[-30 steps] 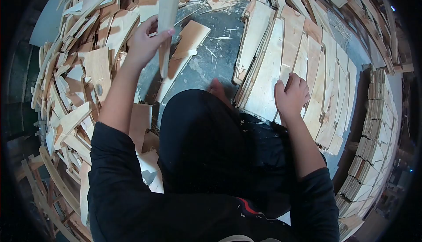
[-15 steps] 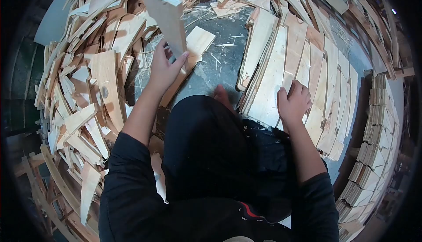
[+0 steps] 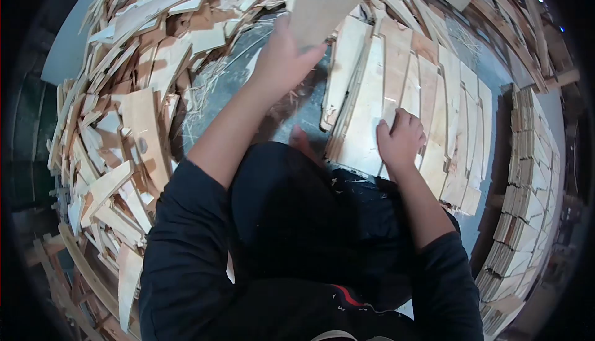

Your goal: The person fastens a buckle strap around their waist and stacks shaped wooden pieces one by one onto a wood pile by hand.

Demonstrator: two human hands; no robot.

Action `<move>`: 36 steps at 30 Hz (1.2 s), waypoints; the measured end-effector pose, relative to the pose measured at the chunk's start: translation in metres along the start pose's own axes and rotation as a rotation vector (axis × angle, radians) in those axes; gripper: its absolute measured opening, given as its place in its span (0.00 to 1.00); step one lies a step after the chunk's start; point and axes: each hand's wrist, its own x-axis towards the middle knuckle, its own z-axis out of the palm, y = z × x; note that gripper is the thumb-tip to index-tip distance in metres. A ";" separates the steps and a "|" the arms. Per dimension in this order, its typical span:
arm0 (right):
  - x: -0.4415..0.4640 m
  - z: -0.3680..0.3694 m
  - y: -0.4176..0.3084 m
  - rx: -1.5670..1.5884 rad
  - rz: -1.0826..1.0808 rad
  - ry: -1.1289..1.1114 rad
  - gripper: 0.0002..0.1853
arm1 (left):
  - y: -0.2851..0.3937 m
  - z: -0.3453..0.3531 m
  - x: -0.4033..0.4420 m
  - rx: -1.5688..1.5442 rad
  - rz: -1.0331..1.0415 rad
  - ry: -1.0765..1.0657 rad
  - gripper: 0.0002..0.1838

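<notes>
A wide pale wooden board point(image 3: 331, 6) is raised at the top centre, with my left hand point(image 3: 286, 59) gripping its lower left edge between thumb and fingers. The board's upper end runs out of the frame. My right hand point(image 3: 401, 138) rests with curled fingers on the rows of stacked wooden pieces point(image 3: 367, 102) at centre right, and no separate piece shows in it. A narrow wooden piece point(image 3: 342, 71) lies along the left side of these stacks.
Loose wooden offcuts point(image 3: 139, 124) are heaped on the left and across the top. Neat piles of cut pieces point(image 3: 517, 208) line the far right. My bare foot point(image 3: 301, 139) is on the dark floor point(image 3: 238, 62), among wood splinters.
My left hand has moved right and up with the board, which now shows its broad face. The wooden piece on the floor in front of me is no longer seen there. My right hand stays on the stacks.
</notes>
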 end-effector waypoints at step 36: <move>0.002 0.002 0.002 -0.019 0.017 -0.038 0.28 | -0.063 0.157 0.044 0.004 -0.280 -0.032 0.32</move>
